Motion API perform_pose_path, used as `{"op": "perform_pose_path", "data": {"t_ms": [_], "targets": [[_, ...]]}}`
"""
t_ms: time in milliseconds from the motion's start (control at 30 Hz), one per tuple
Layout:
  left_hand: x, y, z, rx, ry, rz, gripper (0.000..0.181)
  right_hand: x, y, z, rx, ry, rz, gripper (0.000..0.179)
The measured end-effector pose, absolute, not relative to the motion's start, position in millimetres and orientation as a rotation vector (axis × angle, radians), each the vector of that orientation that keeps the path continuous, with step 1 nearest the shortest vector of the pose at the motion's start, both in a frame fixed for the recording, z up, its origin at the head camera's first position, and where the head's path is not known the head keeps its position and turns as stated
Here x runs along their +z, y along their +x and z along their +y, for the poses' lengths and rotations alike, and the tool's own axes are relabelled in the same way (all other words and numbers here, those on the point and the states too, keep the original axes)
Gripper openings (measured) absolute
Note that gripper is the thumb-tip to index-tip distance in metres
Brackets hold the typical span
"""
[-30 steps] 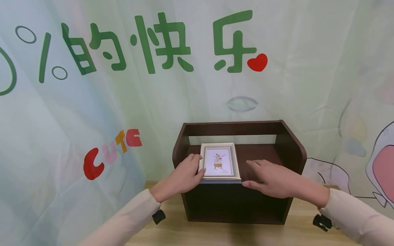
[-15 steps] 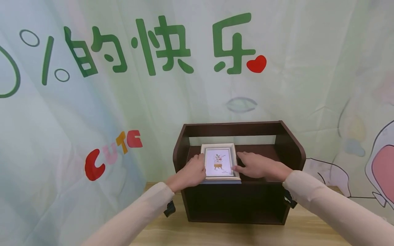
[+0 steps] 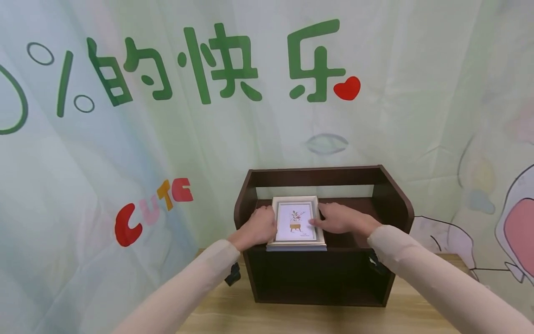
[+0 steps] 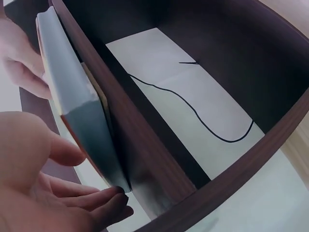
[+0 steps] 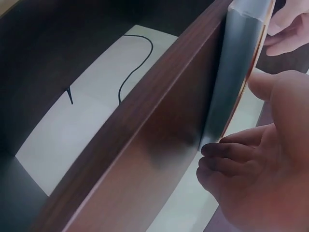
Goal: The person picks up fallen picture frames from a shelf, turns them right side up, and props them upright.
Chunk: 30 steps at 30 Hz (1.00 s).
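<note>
A pale gold-rimmed picture frame (image 3: pixel 295 221) with a potted-plant print lies face up on the upper board of a dark brown desktop shelf (image 3: pixel 319 175). My left hand (image 3: pixel 257 226) grips its left side. On the opposite side, my right hand (image 3: pixel 340 218) has its thumb over the face and its fingers at the edge. The left wrist view shows the left thumb on the rim of the picture frame (image 4: pixel 89 135) and the fingertips at its underside. Fingers of the right hand (image 5: pixel 251 169) likewise meet the lower edge in the right wrist view.
The shelf stands on a light wood table (image 3: pixel 292 320). Its raised side panels (image 3: pixel 398 197) flank the upper board, and a lower compartment (image 3: pixel 319 276) opens beneath. Behind hangs a printed fabric backdrop (image 3: pixel 396 116).
My right hand has moved left from beside the picture frame onto its right edge. The left hand has settled against the left edge. The near end of the picture frame has shifted slightly left.
</note>
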<state>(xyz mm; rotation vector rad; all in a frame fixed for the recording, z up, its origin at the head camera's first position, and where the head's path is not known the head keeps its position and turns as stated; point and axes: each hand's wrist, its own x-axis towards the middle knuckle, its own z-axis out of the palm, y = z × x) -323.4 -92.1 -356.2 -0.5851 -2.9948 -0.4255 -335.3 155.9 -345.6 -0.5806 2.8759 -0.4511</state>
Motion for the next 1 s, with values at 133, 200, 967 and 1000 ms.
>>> {"op": "perform_pose_path", "data": {"t_ms": [133,200,967,1000], "targets": [[-354.8,-327.9,-92.6,-0.445,-0.560,-3.023,0.024,-349.6,-338.3,154.1,-0.429,-0.576,2.871,0.070],[-355.6,-329.0,-92.5,-0.487,-0.546,-3.041,0.024,-351.2,-338.7,153.7,-0.434,-0.563,2.867,0.070],[-366.3,-326.6,-90.4,-0.924,-0.390,-2.824,0.025,-353.5,-335.1,143.3,-0.619,-0.508,2.972,0.020],[-366.5,-326.5,-89.7,-0.949,-0.387,-2.806,0.024,-353.3,-334.8,143.9,-0.640,-0.490,2.976,0.020]]}}
